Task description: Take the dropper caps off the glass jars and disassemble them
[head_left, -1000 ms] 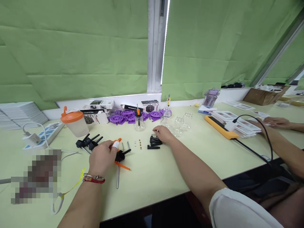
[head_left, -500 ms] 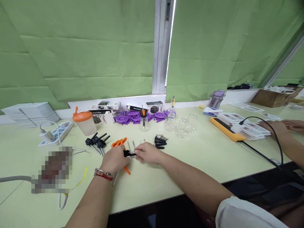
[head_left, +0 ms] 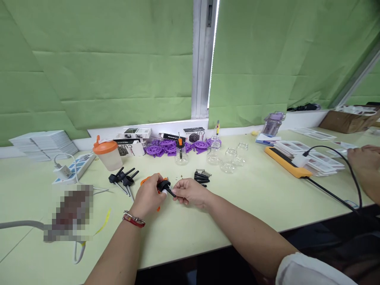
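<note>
L hand (head_left: 147,196) sits just left of frame centre, a bit below mid-height. Its fingers are curled round a black pump head (head_left: 164,186), held slightly off the table (head_left: 208,225). One fingertip wears a white cover (head_left: 164,192). R hand (head_left: 191,193) is right beside it, thumb and forefinger pinched on the thin stem end of the same pump head, other fingers loosely bent. So both hands grasp the one part, nearly touching each other. An orange plastic piece (head_left: 144,181) peeks out behind the L hand, mostly hidden. Red-and-metal bracelet (head_left: 133,219) is on the L wrist.

Head view, the rest:
- **Left of the hands:** a cluster of black nozzles (head_left: 123,178) lies on the table.
- **Right of the hands, near:** a small pile of black parts (head_left: 202,178) w/ a spring (head_left: 204,172) at its top.
- **Further up the frame, toward the table's back edge:** cup w/ orange lid (head_left: 107,155), a heap of purple plastic wheels (head_left: 166,146), printed boxes (head_left: 132,134), clear glass jars (head_left: 227,160).
- **Far left:** white power strip (head_left: 74,166) w/ a plug in it, and a stack of white cards (head_left: 41,142).
- **Right side:** yellow flat device (head_left: 285,160) w/ a black cable (head_left: 335,158) by it, printed card stacks (head_left: 314,160), purple bottle (head_left: 272,122).
- **Right edge:** another person's hand (head_left: 366,166), well apart from the pump head.
- **Top half:** green blinds (head_left: 118,59).
</note>
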### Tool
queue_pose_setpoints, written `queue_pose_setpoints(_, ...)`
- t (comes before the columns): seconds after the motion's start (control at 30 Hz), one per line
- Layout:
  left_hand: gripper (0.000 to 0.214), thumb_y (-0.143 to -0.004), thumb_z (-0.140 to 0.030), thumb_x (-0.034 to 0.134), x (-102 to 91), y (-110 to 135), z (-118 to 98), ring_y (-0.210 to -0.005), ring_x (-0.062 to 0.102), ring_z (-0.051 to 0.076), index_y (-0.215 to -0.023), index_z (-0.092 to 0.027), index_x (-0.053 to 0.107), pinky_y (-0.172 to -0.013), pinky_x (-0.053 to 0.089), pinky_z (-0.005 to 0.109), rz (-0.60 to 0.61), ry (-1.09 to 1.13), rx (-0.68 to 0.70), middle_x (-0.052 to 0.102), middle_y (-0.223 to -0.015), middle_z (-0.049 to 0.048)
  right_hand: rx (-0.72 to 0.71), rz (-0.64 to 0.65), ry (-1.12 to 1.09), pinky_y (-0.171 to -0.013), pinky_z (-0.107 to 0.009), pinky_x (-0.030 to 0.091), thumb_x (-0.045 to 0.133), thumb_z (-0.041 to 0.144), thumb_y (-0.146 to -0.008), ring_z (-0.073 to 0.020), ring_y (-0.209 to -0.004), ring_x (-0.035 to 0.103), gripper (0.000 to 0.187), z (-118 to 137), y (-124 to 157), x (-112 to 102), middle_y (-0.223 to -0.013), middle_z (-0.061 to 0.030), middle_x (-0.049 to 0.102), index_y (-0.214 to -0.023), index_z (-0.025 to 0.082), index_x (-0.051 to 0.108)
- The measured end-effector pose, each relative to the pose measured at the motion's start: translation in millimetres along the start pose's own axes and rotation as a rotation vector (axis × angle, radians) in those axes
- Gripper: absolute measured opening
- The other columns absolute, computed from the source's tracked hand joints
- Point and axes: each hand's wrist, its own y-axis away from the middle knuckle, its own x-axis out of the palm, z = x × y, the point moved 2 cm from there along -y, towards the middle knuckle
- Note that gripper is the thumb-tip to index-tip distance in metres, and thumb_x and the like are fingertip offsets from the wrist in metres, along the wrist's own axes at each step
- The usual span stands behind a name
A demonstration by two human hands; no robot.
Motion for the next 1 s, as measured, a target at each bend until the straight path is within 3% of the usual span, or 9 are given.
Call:
queue_pose_setpoints(0.17,0.027,-0.061,-0.011,0.053,3.5,0.1,-2.4,-0.068,0.057,0.016,-0.086,-0.020,0.053,-0.064,0.047,0.029,0.091,0.182,0.054,0.061,-0.080,0.0007,-0.006,-0.047,0.009,-0.038,-0.017,0.032,0.070,0.026,-0.075,-0.0049,-0.040,0.044,0.020,-9.3,-4.0,2.7,-0.050,0.0051,0.055,-0.069,0.015,0.055)
queue_pose_setpoints(0.33,0.030,-0.061,-0.011,0.051,1.7,1.7,1.3,-0.074,0.058,0.016,-0.088,-0.019,0.060,-0.067,0.048,0.031,0.230,0.282,0.125,0.062,-0.084,0.0012,-0.014,-0.052,0.023,-0.039,-0.018,0.035,0.070,0.029,-0.075,-0.0060,-0.044,0.048,0.021,-5.1,-3.5,-1.4,-0.058,0.0030,0.059,-0.072,0.016,0.055)
queue_pose_setpoints(0.47,0.032,-0.061,-0.011,0.052,2.1,4.9,-0.1,-0.073,0.057,0.015,-0.089,-0.022,0.064,-0.068,0.048,0.030,0.393,0.344,0.213,0.064,-0.087,0.0002,0.035,0.006,-0.001,-0.035,-0.018,0.026,0.066,0.040,-0.078,-0.0041,-0.037,0.038,0.028,-2.0,0.1,-3.6,-0.053,0.0051,0.053,-0.069,0.016,0.054)
queue_pose_setpoints(0.57,0.031,-0.063,-0.013,0.054,-1.8,8.1,-3.4,-0.074,0.059,0.015,-0.090,-0.023,0.066,-0.068,0.048,0.030,0.458,0.386,0.233,0.065,-0.090,0.0007,0.090,0.036,-0.007,-0.035,-0.018,0.021,0.066,0.035,-0.076,-0.0031,-0.034,0.031,0.026,-3.8,-1.4,-4.6,-0.048,0.0068,0.047,-0.064,0.017,0.051)
queue_pose_setpoints(0.63,0.027,-0.064,-0.016,0.058,-7.7,10.7,-5.1,-0.075,0.060,0.015,-0.088,-0.023,0.067,-0.068,0.049,0.030,0.512,0.418,0.233,0.066,-0.090,0.0014,0.077,-0.034,-0.049,-0.035,-0.019,0.020,0.064,0.032,-0.076,-0.0033,-0.034,0.029,0.026,-4.6,-6.5,-8.1,-0.047,0.0068,0.046,-0.062,0.017,0.048)
queue_pose_setpoints(0.73,0.022,-0.063,-0.019,0.062,-18.7,12.1,-3.4,-0.078,0.062,0.018,-0.084,-0.021,0.066,-0.072,0.051,0.033,0.548,0.537,0.215,0.067,-0.089,0.0025,-0.097,-0.323,-0.077,-0.038,-0.021,0.027,0.056,0.033,-0.080,-0.0052,-0.037,0.033,0.023,-2.8,-15.7,-17.6,-0.053,0.0047,0.051,-0.064,0.019,0.048)
queue_pose_setpoints(0.83,0.025,-0.062,-0.018,0.061,-26.3,4.7,9.2,-0.080,0.064,0.019,-0.087,-0.019,0.063,-0.075,0.052,0.035,0.283,0.750,0.090,0.068,-0.087,0.0037,-0.398,-0.458,0.242,-0.053,-0.024,0.042,0.052,0.032,-0.084,-0.0106,-0.053,0.051,0.019,3.0,-20.5,-18.0,-0.065,0.0000,0.060,-0.072,0.019,0.057)
queue_pose_setpoints(0.93,0.027,-0.061,-0.020,0.062,-24.7,-6.1,30.3,-0.081,0.063,0.018,-0.088,-0.017,0.060,-0.074,0.051,0.033,-0.174,0.851,-0.107,0.067,-0.087,0.0039,-0.622,-0.290,0.830,-0.077,-0.027,0.046,0.049,0.023,-0.088,-0.0165,-0.083,0.061,0.018,5.4,-24.1,-1.9,-0.087,-0.0054,0.068,-0.088,0.019,0.066)
queue_pose_setpoints(1.0,0.027,-0.059,-0.022,0.062,-18.4,-11.7,42.9,-0.075,0.062,0.017,-0.085,-0.016,0.059,-0.070,0.050,0.030,-0.358,0.798,-0.237,0.065,-0.081,0.0027,-0.676,-0.161,1.195,-0.085,-0.029,0.044,0.045,0.016,-0.090,-0.0178,-0.093,0.060,0.023,2.2,-28.8,10.3,-0.098,-0.0086,0.068,-0.099,0.018,0.066)
